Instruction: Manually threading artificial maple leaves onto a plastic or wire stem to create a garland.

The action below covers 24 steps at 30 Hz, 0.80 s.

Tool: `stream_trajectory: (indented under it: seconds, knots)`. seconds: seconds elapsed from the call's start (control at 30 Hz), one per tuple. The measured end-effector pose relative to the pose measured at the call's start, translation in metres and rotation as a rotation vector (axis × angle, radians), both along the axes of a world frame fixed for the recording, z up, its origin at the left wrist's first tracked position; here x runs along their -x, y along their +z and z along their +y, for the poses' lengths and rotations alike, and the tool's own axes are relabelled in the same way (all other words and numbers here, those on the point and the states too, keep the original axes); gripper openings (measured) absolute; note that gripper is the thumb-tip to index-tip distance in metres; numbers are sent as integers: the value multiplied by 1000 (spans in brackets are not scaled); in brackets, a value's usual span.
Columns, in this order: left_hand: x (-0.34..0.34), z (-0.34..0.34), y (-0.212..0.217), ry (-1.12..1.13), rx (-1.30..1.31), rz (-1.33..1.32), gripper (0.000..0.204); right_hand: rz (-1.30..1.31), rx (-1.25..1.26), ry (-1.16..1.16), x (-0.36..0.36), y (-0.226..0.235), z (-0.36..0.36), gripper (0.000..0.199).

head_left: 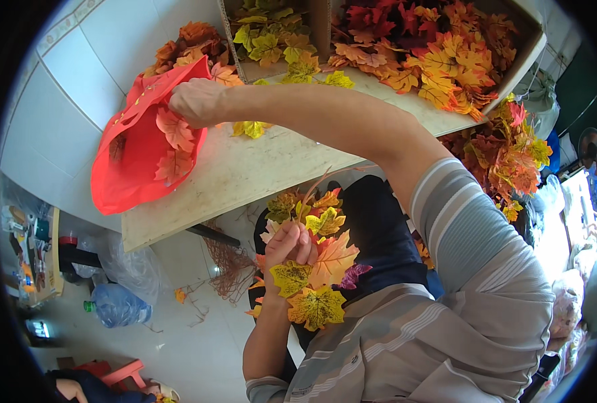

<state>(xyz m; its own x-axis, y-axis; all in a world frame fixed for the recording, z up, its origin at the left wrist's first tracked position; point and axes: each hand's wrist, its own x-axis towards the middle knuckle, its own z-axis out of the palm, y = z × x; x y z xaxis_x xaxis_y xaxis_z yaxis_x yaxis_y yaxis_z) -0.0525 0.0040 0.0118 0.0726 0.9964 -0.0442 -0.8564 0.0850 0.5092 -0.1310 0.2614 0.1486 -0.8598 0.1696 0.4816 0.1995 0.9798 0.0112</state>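
My left hand (289, 246) is closed around the stem of an artificial maple leaf garland, held above my lap. The garland (317, 305) has yellow-green, orange and purple leaves, and its bare brown stem end points up. My right arm reaches across the table to a red fabric bag (144, 171) on the left. At the bag's opening my right hand (197, 102) is curled closed, its fingertips hidden. Pinkish-orange maple leaves (174, 129) show in the bag right below that hand; whether the fingers grip one cannot be seen.
A pale table (244, 185) carries a cardboard box (521, 70) of red and orange leaves, a box of green leaves (265, 47) and brown-orange leaves (194, 41). More leaves (506, 158) hang at the right. A water jug (120, 305) lies on the floor; part of another person (87, 389) shows lower left.
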Motion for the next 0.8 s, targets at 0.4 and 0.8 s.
stream_trajectory:
  seconds: [0.4, 0.8]
  knots:
    - [-9, 0, 6, 70, 10, 74, 12, 220, 507, 139, -47, 12, 23, 11]
    - [-22, -1, 2, 122, 106, 213, 10, 360, 332, 46, -75, 13, 11, 21]
